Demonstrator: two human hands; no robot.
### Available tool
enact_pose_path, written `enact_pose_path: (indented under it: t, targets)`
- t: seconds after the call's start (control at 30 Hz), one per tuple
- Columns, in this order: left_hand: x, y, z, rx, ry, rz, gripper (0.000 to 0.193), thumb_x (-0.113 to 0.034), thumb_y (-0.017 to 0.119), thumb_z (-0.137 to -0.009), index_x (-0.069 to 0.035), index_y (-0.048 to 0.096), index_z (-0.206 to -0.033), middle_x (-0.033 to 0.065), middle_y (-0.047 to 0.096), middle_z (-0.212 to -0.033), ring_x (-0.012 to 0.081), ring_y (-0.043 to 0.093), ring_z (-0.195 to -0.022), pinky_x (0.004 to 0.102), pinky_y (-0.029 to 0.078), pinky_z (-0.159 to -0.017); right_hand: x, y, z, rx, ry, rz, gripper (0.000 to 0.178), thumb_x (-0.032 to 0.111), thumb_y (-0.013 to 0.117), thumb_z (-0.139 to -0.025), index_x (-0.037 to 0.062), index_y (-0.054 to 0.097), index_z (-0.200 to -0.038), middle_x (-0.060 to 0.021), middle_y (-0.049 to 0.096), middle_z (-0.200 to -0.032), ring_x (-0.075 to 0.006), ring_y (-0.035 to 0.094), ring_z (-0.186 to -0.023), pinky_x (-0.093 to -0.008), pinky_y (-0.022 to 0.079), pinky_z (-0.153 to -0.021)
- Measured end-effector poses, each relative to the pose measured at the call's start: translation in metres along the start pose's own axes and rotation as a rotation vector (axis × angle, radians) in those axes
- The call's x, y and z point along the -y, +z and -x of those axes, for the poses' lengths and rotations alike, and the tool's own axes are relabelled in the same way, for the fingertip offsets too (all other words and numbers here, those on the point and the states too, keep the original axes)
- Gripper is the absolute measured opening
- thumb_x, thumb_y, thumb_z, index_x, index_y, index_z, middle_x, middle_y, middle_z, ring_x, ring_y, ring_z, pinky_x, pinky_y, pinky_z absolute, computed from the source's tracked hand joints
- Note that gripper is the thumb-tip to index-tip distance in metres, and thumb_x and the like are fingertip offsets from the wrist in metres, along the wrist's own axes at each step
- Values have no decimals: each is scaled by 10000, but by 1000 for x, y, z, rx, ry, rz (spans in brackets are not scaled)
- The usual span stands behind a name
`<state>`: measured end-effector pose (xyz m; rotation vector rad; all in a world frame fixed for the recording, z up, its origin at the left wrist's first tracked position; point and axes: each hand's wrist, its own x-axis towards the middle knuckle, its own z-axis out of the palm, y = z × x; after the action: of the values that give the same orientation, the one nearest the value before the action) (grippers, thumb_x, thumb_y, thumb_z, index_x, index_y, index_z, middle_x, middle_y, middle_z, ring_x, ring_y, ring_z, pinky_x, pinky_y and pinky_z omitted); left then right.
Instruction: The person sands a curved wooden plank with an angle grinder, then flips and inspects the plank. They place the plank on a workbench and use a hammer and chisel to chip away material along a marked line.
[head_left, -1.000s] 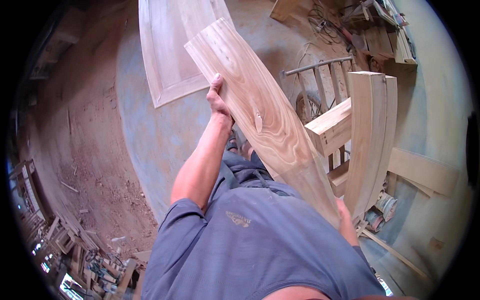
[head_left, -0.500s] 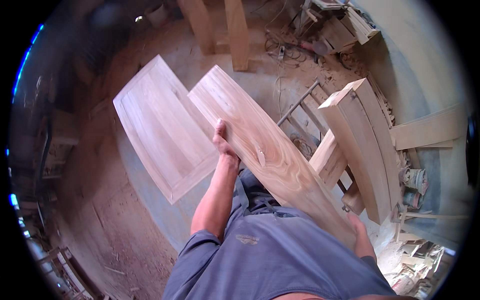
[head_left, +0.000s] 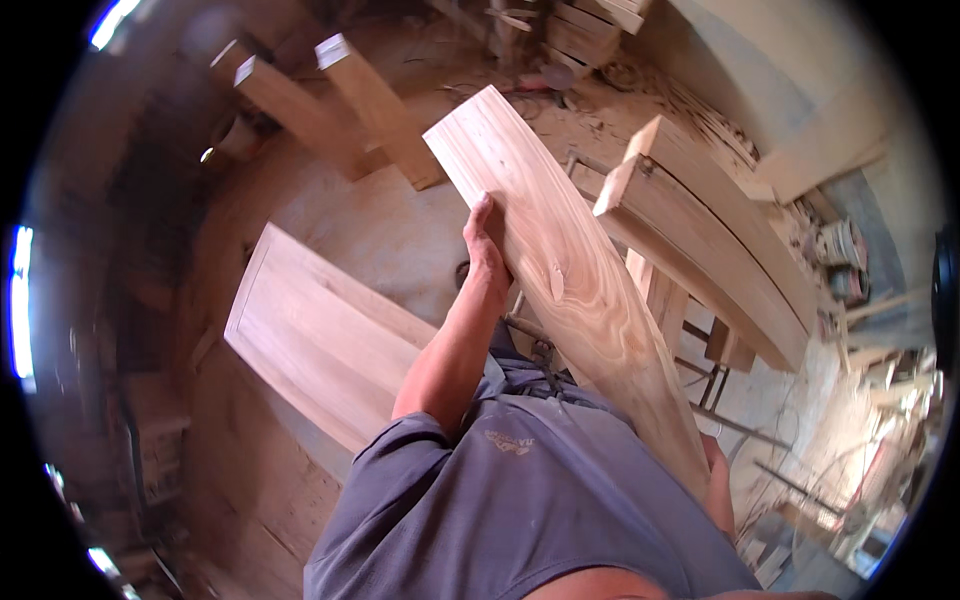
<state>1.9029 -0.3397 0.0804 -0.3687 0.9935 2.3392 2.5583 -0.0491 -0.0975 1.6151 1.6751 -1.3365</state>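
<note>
Both my hands carry a long wooden board (head_left: 570, 270) with wavy grain and a knot near its middle. It slants from the upper middle of the view down to my right side. My left hand (head_left: 486, 245) grips its left edge, thumb up on the face and the other fingers hidden underneath. At the lower end, my right hand (head_left: 716, 470) holds the board's right edge; most of its fingers are out of sight. To the left, behind my left forearm, lies a wide pale wooden panel (head_left: 320, 330), apart from the board.
On the right, thick wooden beams (head_left: 715, 240) rest on a metal frame (head_left: 720, 385). Two wooden posts (head_left: 385, 115) stand at the far left. Beyond the beams are buckets (head_left: 840, 245) and wood scraps (head_left: 885, 400). Sawdust covers parts of the floor (head_left: 270, 500).
My body has turned to the right with the board still in both hands. The panel now sits lower and partly behind my left arm, and the posts have shifted left in view.
</note>
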Motion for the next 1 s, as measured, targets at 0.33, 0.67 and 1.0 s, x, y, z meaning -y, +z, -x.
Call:
enact_pose_path:
  t: [0.33,0.67,1.0]
  targets:
    - [-50,5,-151,77,-236,-59,696,-505,579,-953,-57,533,-1483,140,599,-1476,317,586,-1310,437,425,-1155,56,124,76,-142,184,-255,575,398,430,-1071,-94,683,-1228,-272,701,-1275,-306,646,-1218,-446,467,-1018]
    - [-156,-33,-274,-1,-378,-110,674,-488,576,-945,-25,567,-1435,170,656,-1383,338,651,-1223,457,479,-1106,205,256,175,-217,404,-353,571,394,443,-1049,-100,679,-1213,-277,708,-1228,-312,655,-1166,-455,469,-990]
    - [-215,-42,-354,24,-340,0,679,-476,589,-952,-7,556,-1441,181,656,-1374,332,656,-1205,437,484,-1096,299,262,159,-262,378,-332,568,390,456,-1027,-105,676,-1198,-283,715,-1180,-318,665,-1114,-463,471,-962]
